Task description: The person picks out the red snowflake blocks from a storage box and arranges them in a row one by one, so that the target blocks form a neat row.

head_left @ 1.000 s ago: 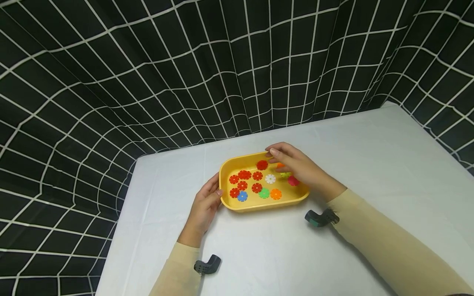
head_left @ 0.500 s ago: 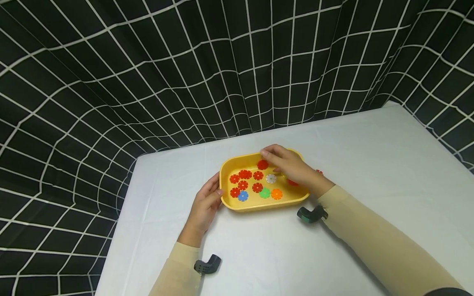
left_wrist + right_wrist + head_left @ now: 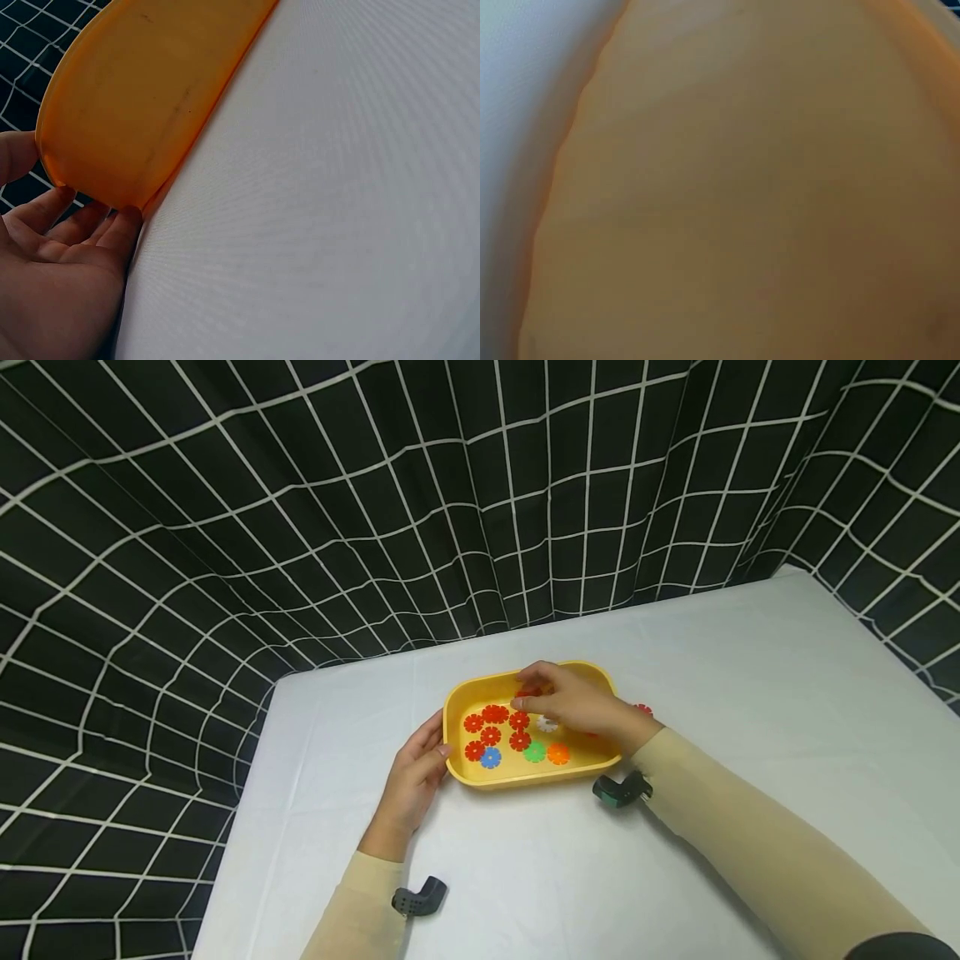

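In the head view a yellow plastic tray [image 3: 551,777] stands on the table, with several notched flower-shaped discs lying in it. My left hand [image 3: 412,777] grips its left end, thumb at the rim; the left wrist view shows curled fingers [image 3: 118,234] against the tray's outer wall [image 3: 142,97]. My right hand [image 3: 566,697] reaches over the tray's right half, thumb and forefinger apart. Between them shows part of a red disc [image 3: 528,693], mostly hidden. Under this hand a white disc [image 3: 546,724] is partly covered. The right wrist view is filled by the tray wall [image 3: 705,187].
Red discs [image 3: 495,714] cluster at the tray's left, beside a blue disc [image 3: 491,758]. A green disc [image 3: 534,752] and an orange disc [image 3: 558,753] lie near the front wall. One red disc [image 3: 642,709] shows beyond the tray's right end. A grid-patterned dark curtain [image 3: 525,510] hangs behind the table.
My right hand has moved left and lower, from the tray's right end to over the far red disc. A red disc right of the tray has come into view. My left hand stays put.
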`<state>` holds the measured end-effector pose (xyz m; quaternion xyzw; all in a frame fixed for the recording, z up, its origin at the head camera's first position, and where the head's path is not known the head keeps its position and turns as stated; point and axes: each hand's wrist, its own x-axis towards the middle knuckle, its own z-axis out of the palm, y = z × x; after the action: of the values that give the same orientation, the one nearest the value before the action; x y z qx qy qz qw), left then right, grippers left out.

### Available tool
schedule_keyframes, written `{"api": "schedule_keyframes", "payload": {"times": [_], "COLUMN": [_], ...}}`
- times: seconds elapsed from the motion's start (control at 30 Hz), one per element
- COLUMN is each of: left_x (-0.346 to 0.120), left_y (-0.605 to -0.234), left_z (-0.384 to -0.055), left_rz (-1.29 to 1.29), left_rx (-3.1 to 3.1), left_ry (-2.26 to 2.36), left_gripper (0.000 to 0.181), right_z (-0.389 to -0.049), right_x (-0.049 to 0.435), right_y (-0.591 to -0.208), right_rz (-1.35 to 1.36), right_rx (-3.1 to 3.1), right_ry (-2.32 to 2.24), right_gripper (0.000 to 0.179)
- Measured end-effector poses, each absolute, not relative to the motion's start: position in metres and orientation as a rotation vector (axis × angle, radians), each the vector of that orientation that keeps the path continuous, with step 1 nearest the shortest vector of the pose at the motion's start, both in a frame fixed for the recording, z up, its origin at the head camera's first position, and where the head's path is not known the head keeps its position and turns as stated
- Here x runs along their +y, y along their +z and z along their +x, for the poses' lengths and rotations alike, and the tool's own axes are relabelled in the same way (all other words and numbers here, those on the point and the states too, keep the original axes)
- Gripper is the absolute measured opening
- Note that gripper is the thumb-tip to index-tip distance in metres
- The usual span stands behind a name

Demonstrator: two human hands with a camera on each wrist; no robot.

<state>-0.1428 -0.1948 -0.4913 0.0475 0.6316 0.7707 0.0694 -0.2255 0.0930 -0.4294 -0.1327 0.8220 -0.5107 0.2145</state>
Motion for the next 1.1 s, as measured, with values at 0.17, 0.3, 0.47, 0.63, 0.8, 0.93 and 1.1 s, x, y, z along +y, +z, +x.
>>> {"api": "schedule_keyframes", "payload": {"times": [0.17, 0.3, 0.47, 0.63, 0.8, 0.93, 1.1], "left_x": [-0.195, -0.195, -0.196, -0.196, -0.195, -0.194, -0.194], "left_y": [-0.491, -0.491, -0.491, -0.491, -0.492, -0.491, -0.491], "left_z": [-0.143, -0.143, -0.142, -0.143, -0.142, -0.143, -0.143], "left_rz": [0.144, 0.146, 0.154, 0.161, 0.144, 0.14, 0.137], "left_rx": [1.901, 1.902, 1.904, 1.889, 1.89, 1.888, 1.883], "left_ry": [2.321, 2.322, 2.318, 2.329, 2.335, 2.333, 2.336], "left_gripper": [0.058, 0.059, 0.059, 0.06, 0.059, 0.059, 0.058], "right_z": [-0.225, -0.224, -0.222, -0.221, -0.223, -0.225, -0.224], "right_x": [0.086, 0.082, 0.08, 0.082, 0.084, 0.083, 0.082], "right_y": [-0.437, -0.444, -0.443, -0.441, -0.443, -0.445, -0.445], "right_rz": [-0.387, -0.424, -0.457, -0.4, -0.423, -0.415, -0.449], "right_rx": [2.238, 2.271, 2.484, 2.679, 2.65, 2.622, 2.635], "right_ry": [-1.425, -1.412, -1.294, -1.173, -1.095, -1.071, -1.042], "right_gripper": [0.054, 0.05, 0.046, 0.045, 0.052, 0.053, 0.052]}}
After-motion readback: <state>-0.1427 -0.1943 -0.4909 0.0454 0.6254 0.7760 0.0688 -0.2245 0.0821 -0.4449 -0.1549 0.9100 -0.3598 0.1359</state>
